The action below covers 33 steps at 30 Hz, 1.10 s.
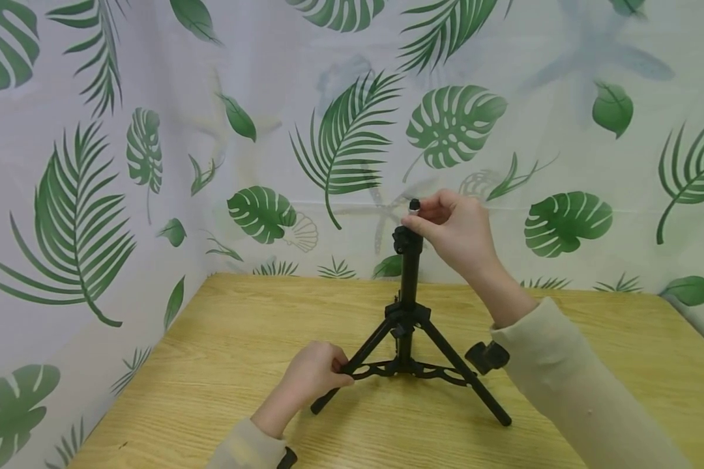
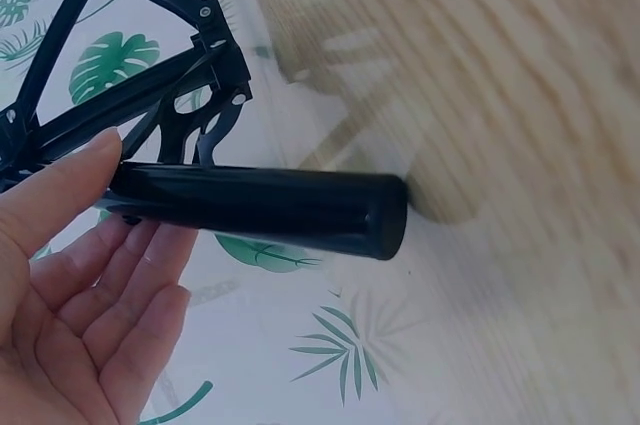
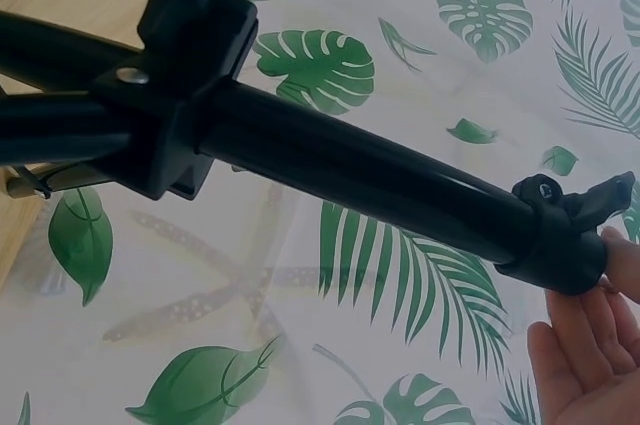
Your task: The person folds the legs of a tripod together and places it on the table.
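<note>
A black tripod stand (image 1: 409,277) stands upright on the wooden table with its legs spread. My left hand (image 1: 313,374) pinches the left leg near its lower brace; in the left wrist view, the thumb lies on one side of that leg (image 2: 300,207) and the fingers on the other. Up at the top of the centre tube, my right hand (image 1: 460,234) pinches the silver-and-black tip (image 1: 414,207) between thumb and fingers. Just below it sits a collar with a clamp knob (image 1: 400,240). The right wrist view shows the fingers by this collar (image 3: 560,250), the tip hidden.
The wooden table (image 1: 211,352) reaches back to a white leaf-print cloth (image 1: 352,52) hanging behind and at the left. The tripod's right leg (image 1: 487,397) extends toward the front right. A black device (image 1: 487,356) is at the right sleeve.
</note>
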Each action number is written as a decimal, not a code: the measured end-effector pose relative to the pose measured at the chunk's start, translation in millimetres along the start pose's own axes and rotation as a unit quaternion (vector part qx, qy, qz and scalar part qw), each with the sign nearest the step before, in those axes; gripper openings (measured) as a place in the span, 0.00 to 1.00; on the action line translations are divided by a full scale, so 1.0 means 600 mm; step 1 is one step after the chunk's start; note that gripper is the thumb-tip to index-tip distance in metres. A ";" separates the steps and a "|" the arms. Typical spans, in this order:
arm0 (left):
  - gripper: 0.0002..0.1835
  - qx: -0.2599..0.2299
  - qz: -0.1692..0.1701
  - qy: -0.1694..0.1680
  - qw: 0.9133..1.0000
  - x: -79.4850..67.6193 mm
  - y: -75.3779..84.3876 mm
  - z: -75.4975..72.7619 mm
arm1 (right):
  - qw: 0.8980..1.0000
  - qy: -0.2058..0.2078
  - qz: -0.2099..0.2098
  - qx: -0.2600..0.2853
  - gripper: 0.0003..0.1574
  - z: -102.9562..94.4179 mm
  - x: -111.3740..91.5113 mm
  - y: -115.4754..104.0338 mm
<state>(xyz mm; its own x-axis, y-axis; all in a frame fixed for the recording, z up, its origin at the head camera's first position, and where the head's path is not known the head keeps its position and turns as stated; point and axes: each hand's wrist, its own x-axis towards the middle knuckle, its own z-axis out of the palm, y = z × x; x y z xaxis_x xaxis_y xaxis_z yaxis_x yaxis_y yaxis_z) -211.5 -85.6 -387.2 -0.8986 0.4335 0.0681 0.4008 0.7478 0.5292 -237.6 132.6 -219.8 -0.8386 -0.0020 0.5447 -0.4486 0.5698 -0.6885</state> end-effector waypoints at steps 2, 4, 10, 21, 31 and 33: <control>0.10 -0.003 0.001 0.000 1.000 0.001 0.000 0.000 | 1.000 -0.010 0.006 -0.001 0.14 -0.002 0.001 -0.001; 0.10 -0.002 0.002 0.000 1.000 0.001 0.001 0.000 | 1.000 -0.020 0.010 0.000 0.14 -0.004 0.000 -0.001; 0.11 -0.002 0.008 0.003 1.000 0.001 0.003 0.000 | 0.999 -0.042 0.022 0.006 0.16 -0.011 -0.001 0.000; 0.11 -0.007 0.004 0.000 1.000 0.004 0.007 0.002 | 0.998 -0.057 0.028 -0.005 0.18 -0.015 -0.002 0.000; 0.12 -0.012 0.006 -0.001 1.000 0.005 0.009 0.007 | 0.998 -0.053 0.021 0.003 0.17 -0.013 -0.011 0.006; 0.12 -0.013 0.011 0.002 1.000 0.005 0.009 0.007 | 0.999 -0.051 0.018 0.004 0.17 -0.013 -0.013 0.007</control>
<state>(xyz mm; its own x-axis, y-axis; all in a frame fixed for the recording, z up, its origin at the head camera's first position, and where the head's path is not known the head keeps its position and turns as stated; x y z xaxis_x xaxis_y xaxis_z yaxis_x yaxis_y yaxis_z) -211.0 -78.1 -387.5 -0.8903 0.4475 0.0836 0.4157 0.7242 0.5501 -230.7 141.5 -223.4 -0.8815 -0.0657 0.4676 -0.4190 0.5653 -0.7106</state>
